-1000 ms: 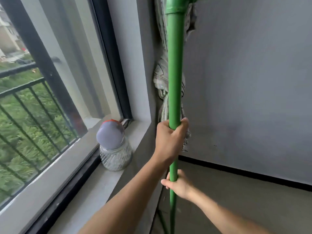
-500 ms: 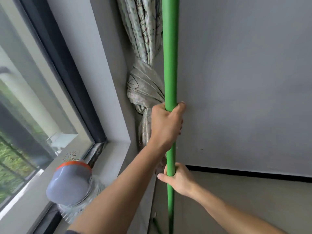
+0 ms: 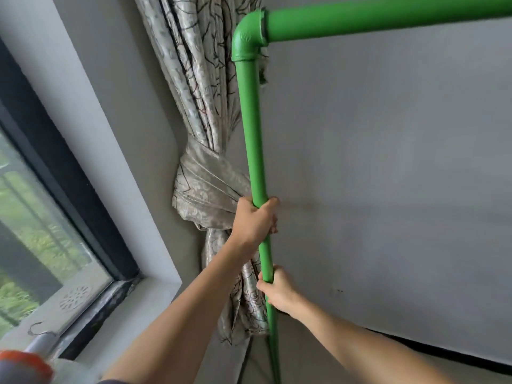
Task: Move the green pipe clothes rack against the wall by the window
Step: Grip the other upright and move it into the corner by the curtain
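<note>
Now rack inside both hands' fingers.

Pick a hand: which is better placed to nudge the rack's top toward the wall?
Left, probably. The left hand grips the green upright higher, nearer the elbow joint, so it steers the top better. The right hand sits lower.

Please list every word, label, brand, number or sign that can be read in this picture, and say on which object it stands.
No text can be read.
Elbow joint of the green pipe rack: a faint round embossed mark, too blurred to read.
Curtain: only a line pattern, no letters.
Wall, window frame: nothing written.
</note>
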A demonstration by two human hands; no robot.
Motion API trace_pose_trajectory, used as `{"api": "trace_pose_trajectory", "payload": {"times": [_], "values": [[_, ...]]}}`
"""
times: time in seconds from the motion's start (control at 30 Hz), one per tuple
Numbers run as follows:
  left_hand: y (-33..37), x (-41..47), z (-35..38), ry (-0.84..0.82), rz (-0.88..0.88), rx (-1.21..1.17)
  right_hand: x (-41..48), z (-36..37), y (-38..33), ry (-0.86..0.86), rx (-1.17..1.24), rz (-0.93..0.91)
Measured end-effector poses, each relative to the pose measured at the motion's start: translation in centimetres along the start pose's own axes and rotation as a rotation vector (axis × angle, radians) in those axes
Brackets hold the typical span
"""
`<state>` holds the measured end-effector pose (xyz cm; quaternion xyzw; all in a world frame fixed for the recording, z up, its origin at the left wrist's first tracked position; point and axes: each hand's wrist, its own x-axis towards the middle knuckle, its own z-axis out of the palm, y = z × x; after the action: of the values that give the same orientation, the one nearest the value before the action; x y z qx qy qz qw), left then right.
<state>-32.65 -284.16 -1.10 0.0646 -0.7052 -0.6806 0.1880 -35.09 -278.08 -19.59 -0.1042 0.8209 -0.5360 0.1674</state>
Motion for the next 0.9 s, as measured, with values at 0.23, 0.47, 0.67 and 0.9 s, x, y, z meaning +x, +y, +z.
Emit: {"api": "trace_pose_trajectory", "payload": {"times": [0.23, 0.47, 0.67, 0.9], "values": [[-1.2, 6.8, 1.5, 0.023, -0.03, 0.126, 5.5, -2.0, -0.8, 0.035, -0.097, -0.041], [-1.8, 13.3, 0.9, -0.011, -0.067, 0.234, 11.4, -2.5, -2.8, 0.068, -0.132, -0.024], [-1.4, 18.0, -0.1, -0.024, -0.118, 0.276, 16.3, -2.0, -4.4, 0.06, -0.047, -0.03], [-1.7, 20.1, -0.3, 0.029, 0.038, 0.391, 18.6, -1.5, -5.2, 0.098, -0.069, -0.059]]}}
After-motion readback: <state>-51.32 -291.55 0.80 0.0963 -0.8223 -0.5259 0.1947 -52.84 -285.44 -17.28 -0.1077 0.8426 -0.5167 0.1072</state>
